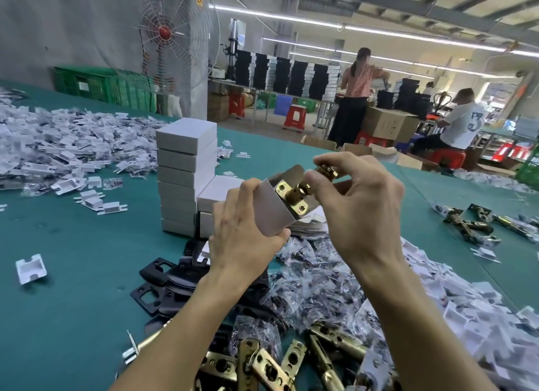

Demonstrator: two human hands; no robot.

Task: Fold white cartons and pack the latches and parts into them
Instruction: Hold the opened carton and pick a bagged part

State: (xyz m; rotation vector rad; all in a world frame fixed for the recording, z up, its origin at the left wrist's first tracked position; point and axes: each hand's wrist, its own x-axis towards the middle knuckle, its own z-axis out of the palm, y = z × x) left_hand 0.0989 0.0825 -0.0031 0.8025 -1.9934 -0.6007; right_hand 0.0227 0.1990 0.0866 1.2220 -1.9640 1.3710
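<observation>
My left hand [243, 239] grips a small white carton [275, 214] above the table, its open end tilted up to the right. My right hand [360, 204] pinches a brass latch [300, 190] by its far end, with the faceplate end at the carton's mouth. Two stacks of closed white cartons [185, 174] stand just behind my hands. More brass latches [271, 364] lie at the near edge, next to black strike plates [163, 285] and small clear bags of screws [315, 282].
The green table [73, 303] holds heaps of white plastic inserts [58, 151] at left and right. More latches [472, 224] lie at far right. Two persons work beyond the table by brown boxes; a big fan [164, 34] stands behind.
</observation>
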